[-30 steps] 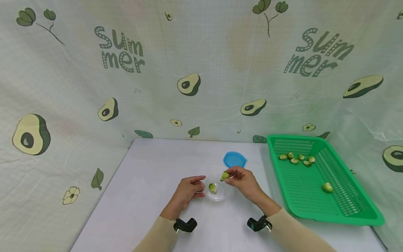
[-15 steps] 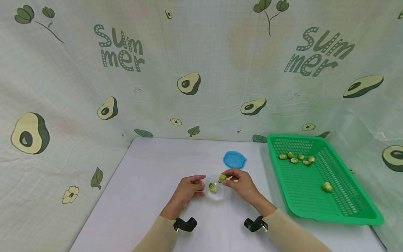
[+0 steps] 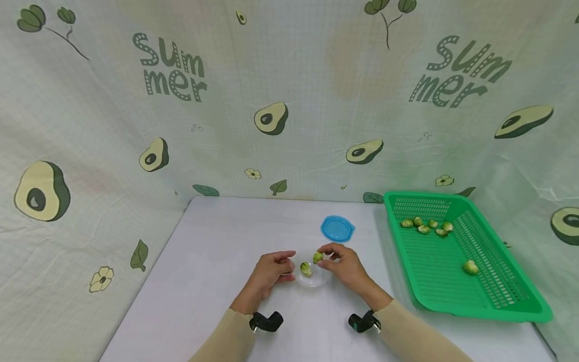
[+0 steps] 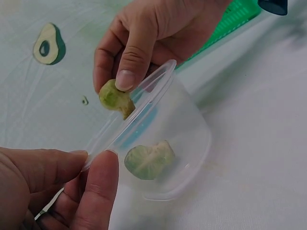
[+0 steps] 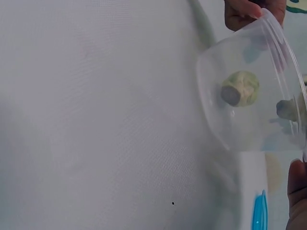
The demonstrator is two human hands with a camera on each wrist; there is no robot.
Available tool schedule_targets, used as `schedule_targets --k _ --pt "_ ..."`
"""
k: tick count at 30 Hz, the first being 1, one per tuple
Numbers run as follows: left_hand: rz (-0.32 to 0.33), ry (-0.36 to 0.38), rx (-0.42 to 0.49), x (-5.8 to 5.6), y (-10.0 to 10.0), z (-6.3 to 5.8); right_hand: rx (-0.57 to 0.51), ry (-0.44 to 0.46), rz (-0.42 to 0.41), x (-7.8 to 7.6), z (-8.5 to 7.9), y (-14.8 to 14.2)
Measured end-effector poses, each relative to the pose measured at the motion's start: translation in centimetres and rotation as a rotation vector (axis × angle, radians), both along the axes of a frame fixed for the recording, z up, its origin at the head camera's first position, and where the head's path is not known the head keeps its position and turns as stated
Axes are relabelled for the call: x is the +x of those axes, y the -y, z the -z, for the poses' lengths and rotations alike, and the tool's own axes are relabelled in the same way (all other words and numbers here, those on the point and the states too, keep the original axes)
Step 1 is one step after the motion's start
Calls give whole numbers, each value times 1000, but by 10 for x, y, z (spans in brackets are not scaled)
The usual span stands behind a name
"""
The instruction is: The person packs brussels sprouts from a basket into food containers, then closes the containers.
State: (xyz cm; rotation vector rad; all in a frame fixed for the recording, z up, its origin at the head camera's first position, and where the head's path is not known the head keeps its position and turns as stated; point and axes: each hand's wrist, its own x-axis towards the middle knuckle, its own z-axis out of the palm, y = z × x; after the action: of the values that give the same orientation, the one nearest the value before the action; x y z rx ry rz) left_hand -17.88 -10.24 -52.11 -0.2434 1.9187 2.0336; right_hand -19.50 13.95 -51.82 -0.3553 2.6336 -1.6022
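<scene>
A clear plastic tub [image 3: 312, 283] stands on the table between the two hands. My left hand [image 3: 269, 274] pinches its rim between thumb and finger, as the left wrist view shows. One Brussels sprout [image 4: 149, 160] lies at the bottom of the tub. Between its thumb and fingers, my right hand [image 3: 346, 266] holds a second Brussels sprout [image 4: 114, 98], at the tub's mouth near the far rim. Through the tub's wall, the right wrist view shows the lying sprout and the stem end of the held one [image 5: 288, 109].
Behind the tub, a blue lid [image 3: 337, 229] lies flat on the white table [image 3: 235, 231]. To the right stands a green perforated basket [image 3: 445, 281], with several sprouts at its far end and a single sprout [image 3: 470, 267] nearer. A patterned cloth hangs behind.
My right hand has moved left and slightly down, bringing its sprout further over the tub's mouth. The left hand has stayed at the rim.
</scene>
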Motion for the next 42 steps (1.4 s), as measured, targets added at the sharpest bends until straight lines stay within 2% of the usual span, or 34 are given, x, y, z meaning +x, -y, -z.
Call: schedule_targets --k 9,26,33,42 --pt "5 -12 22 1 0 -1 19 13 1 -1 6 2" --pt "6 -10 25 2 -1 -2 42 25 -11 0 3 3" --pt "5 -5 34 2 -1 -1 58 -2 -21 1 3 2" --pt "-2 -3 34 2 0 1 33 29 -15 0 5 3"
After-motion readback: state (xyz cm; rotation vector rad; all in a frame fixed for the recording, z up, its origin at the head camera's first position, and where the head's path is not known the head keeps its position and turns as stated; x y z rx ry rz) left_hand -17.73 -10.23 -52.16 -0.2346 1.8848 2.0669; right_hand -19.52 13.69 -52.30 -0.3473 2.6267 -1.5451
